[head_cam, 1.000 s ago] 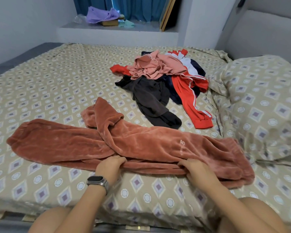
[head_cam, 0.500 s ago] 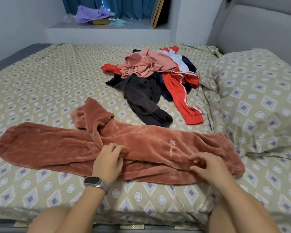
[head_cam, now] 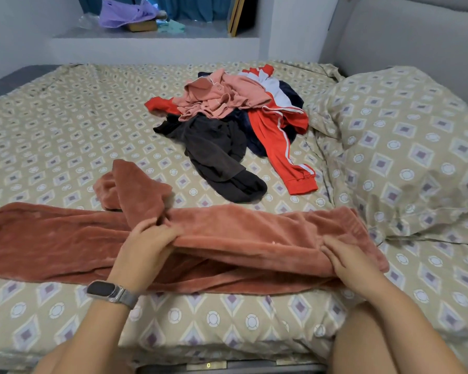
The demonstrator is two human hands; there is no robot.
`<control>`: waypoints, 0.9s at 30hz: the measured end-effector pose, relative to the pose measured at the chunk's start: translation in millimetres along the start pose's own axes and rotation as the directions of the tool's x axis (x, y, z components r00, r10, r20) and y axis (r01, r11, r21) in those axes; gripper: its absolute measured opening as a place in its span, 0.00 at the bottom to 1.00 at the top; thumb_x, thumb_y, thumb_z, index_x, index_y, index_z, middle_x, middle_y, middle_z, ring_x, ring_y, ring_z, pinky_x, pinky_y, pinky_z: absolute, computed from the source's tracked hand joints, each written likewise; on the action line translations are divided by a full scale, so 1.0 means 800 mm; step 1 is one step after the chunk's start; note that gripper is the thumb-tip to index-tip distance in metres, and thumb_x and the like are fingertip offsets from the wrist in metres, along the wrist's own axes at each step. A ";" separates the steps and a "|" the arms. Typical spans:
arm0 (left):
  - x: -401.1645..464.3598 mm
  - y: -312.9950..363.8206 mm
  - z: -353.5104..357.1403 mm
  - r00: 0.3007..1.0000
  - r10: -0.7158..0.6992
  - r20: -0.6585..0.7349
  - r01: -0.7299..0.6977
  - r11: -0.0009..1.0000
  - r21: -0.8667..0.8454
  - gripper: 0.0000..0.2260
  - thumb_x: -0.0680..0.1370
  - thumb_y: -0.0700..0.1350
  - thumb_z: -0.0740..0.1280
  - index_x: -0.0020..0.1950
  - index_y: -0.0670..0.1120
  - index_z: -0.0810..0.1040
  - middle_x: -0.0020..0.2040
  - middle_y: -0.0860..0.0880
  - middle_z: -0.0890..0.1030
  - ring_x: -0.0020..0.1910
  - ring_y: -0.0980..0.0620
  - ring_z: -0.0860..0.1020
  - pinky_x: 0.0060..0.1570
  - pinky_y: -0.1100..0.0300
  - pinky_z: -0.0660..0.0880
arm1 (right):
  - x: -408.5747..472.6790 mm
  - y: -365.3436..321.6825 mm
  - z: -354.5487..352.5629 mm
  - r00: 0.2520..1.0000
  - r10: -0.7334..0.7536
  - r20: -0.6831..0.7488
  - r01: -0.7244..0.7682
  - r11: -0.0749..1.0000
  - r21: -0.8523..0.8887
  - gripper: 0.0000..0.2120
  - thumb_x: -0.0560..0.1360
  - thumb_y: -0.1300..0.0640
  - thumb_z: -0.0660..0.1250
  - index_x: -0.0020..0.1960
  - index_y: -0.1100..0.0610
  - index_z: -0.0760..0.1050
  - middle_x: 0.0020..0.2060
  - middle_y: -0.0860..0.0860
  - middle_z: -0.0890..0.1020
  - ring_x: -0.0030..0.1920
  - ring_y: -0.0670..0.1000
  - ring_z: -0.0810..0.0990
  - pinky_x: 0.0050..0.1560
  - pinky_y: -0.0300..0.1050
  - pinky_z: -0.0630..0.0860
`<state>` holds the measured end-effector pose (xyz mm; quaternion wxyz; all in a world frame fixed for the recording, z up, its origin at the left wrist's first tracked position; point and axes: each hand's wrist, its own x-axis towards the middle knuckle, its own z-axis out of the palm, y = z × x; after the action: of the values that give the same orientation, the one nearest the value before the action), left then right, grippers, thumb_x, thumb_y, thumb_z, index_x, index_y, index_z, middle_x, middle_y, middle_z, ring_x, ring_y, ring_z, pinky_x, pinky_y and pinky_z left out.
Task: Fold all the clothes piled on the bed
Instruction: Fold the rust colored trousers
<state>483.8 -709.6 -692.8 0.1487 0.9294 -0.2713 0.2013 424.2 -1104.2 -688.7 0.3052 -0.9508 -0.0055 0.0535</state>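
head view. the rust fleece trousers (head_cam: 254, 233) lie stretched crosswise along the near edge of the bed (head_cam: 65, 125), waistband toward the pillow (head_cam: 405, 147), one leg doubled back beyond the rest. the left hand (head_cam: 146, 247) pinches the folded upper edge near the crotch, fingers curled into the pile. the right hand (head_cam: 349, 261) presses on the fabric just short of the waistband, fingers bent over the raised fold; grip there looks narrow and closed on cloth. a watch (head_cam: 111, 291) sits on the left wrist.

judgement: the fabric is soft, thick, light and limp; it will sag and will not hold a crease unless smoothed. best held at waistband and cuffs, or along a folded edge.

the unfolded pile (head_cam: 227, 125) of pink, dark and red garments lies mid-bed, well apart from both hands.
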 end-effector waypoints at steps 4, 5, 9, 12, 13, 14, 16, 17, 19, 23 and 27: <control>-0.031 -0.004 0.010 0.706 -0.387 0.593 0.288 0.922 0.259 0.27 0.72 0.59 0.68 0.70 0.63 0.66 0.71 0.56 0.65 0.71 0.51 0.63 0.71 0.46 0.61 | -0.012 -0.001 -0.003 0.959 0.089 0.268 -0.034 0.979 -0.202 0.20 0.59 0.27 0.63 0.50 0.28 0.70 0.54 0.32 0.74 0.58 0.40 0.69 0.64 0.47 0.63; -0.037 -0.001 0.014 0.647 -0.467 0.603 0.319 0.884 0.342 0.30 0.72 0.59 0.68 0.72 0.65 0.61 0.74 0.57 0.59 0.73 0.51 0.58 0.71 0.45 0.59 | -0.013 -0.007 0.002 0.941 0.071 0.330 0.015 0.968 -0.250 0.26 0.57 0.29 0.68 0.55 0.25 0.67 0.60 0.31 0.67 0.64 0.41 0.62 0.68 0.51 0.58; -0.041 0.012 0.019 0.684 -0.638 0.354 0.451 0.751 0.482 0.26 0.78 0.50 0.59 0.73 0.69 0.57 0.75 0.50 0.58 0.70 0.47 0.61 0.59 0.52 0.71 | -0.014 -0.026 0.041 0.870 0.120 0.479 0.115 0.894 -0.433 0.50 0.71 0.50 0.73 0.73 0.28 0.38 0.75 0.39 0.34 0.74 0.47 0.32 0.72 0.67 0.37; -0.045 0.013 0.023 0.486 -0.805 0.342 0.620 0.593 0.514 0.30 0.80 0.44 0.53 0.76 0.67 0.44 0.71 0.44 0.59 0.65 0.44 0.63 0.55 0.52 0.71 | -0.009 -0.023 0.061 0.842 0.186 0.506 0.076 0.888 -0.454 0.46 0.78 0.52 0.65 0.66 0.25 0.28 0.74 0.47 0.27 0.70 0.53 0.23 0.70 0.72 0.34; -0.044 0.016 0.024 0.406 -0.835 0.372 0.677 0.548 0.492 0.34 0.79 0.44 0.56 0.77 0.62 0.39 0.71 0.41 0.57 0.65 0.42 0.62 0.57 0.51 0.71 | -0.008 -0.026 0.062 0.834 0.186 0.520 0.048 0.913 -0.405 0.42 0.78 0.47 0.65 0.67 0.22 0.33 0.73 0.48 0.26 0.70 0.57 0.22 0.68 0.73 0.33; -0.044 0.014 0.026 0.329 -0.854 0.403 0.734 0.500 0.459 0.38 0.77 0.47 0.60 0.77 0.56 0.36 0.71 0.39 0.57 0.66 0.40 0.62 0.60 0.49 0.70 | -0.006 -0.029 0.061 0.829 0.178 0.530 0.005 0.946 -0.325 0.36 0.77 0.42 0.65 0.67 0.20 0.42 0.73 0.49 0.26 0.69 0.61 0.22 0.67 0.74 0.33; -0.039 0.006 0.024 0.228 -0.853 0.469 0.838 0.417 0.352 0.46 0.71 0.54 0.66 0.78 0.48 0.37 0.71 0.36 0.59 0.66 0.36 0.66 0.64 0.48 0.68 | -0.007 -0.044 0.058 0.869 0.128 0.478 -0.074 0.989 -0.130 0.16 0.74 0.35 0.64 0.58 0.19 0.64 0.76 0.52 0.33 0.70 0.64 0.24 0.67 0.76 0.35; -0.036 0.000 0.017 0.212 -0.843 0.494 0.890 0.375 0.258 0.48 0.67 0.56 0.66 0.78 0.45 0.42 0.70 0.35 0.63 0.64 0.35 0.68 0.63 0.49 0.69 | -0.005 -0.050 0.058 0.914 0.103 0.393 -0.087 0.994 -0.059 0.10 0.74 0.35 0.63 0.53 0.21 0.69 0.78 0.52 0.36 0.72 0.63 0.26 0.68 0.75 0.36; -0.031 -0.012 -0.002 0.250 -0.841 0.480 0.948 0.314 0.057 0.45 0.62 0.59 0.63 0.76 0.42 0.55 0.67 0.35 0.70 0.62 0.35 0.72 0.59 0.52 0.70 | 0.000 -0.053 0.063 0.978 0.065 0.197 -0.062 0.998 -0.021 0.12 0.75 0.35 0.61 0.58 0.23 0.67 0.78 0.48 0.40 0.75 0.58 0.29 0.69 0.72 0.35; -0.026 -0.037 -0.015 0.325 -0.935 0.141 0.945 0.328 0.001 0.31 0.70 0.54 0.71 0.67 0.41 0.69 0.65 0.35 0.67 0.62 0.33 0.69 0.60 0.47 0.69 | 0.025 -0.057 0.087 0.999 -0.037 0.031 0.042 0.981 -0.188 0.36 0.73 0.34 0.64 0.72 0.28 0.45 0.77 0.45 0.35 0.74 0.50 0.26 0.73 0.65 0.33; -0.025 -0.051 -0.002 0.353 -0.935 0.042 0.933 0.348 -0.097 0.44 0.68 0.49 0.77 0.75 0.41 0.55 0.69 0.33 0.64 0.65 0.32 0.67 0.63 0.44 0.67 | 0.049 -0.065 0.119 0.990 0.048 0.131 -0.009 0.958 -0.286 0.42 0.66 0.23 0.59 0.70 0.25 0.36 0.78 0.50 0.37 0.75 0.59 0.28 0.71 0.69 0.34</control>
<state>491.3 -667.3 -707.5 0.2878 0.9073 0.2969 0.0760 454.7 -1005.5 -739.3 0.1634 -0.9788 -0.0204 0.1216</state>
